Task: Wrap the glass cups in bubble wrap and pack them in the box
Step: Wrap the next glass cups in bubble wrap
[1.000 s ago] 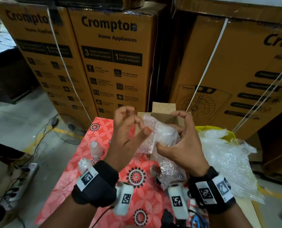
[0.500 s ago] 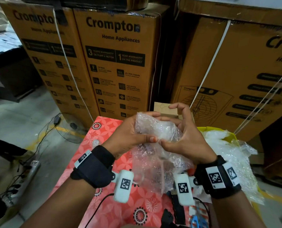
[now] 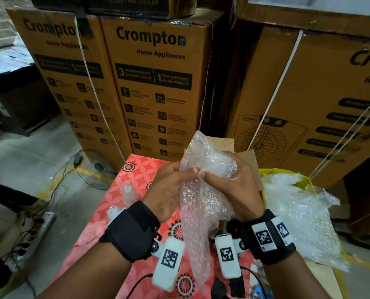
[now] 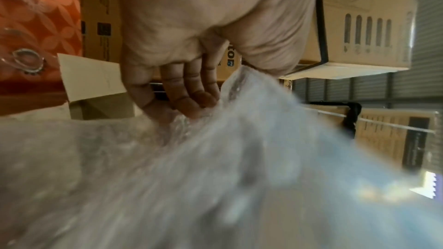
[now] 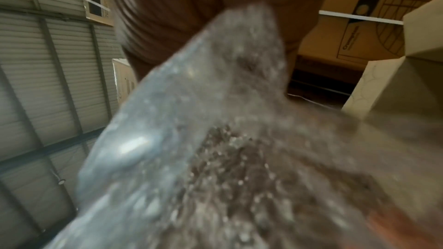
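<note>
Head view shows both hands (image 3: 169,190) (image 3: 236,186) holding a half-wrapped cup (image 3: 210,160), with more cups (image 3: 129,190) waiting and the box (image 3: 247,157) open.

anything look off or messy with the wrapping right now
Nothing is damaged or spilled. Both hands, left and right, grip the bubble wrap, but a long loose tail hangs unrolled below them.

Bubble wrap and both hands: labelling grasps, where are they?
bubble wrap (image 3: 201,203), head view, hanging middle.
left hand (image 3: 166,190), head view, back of hand.
right hand (image 3: 240,190), head view, back of hand.
</note>
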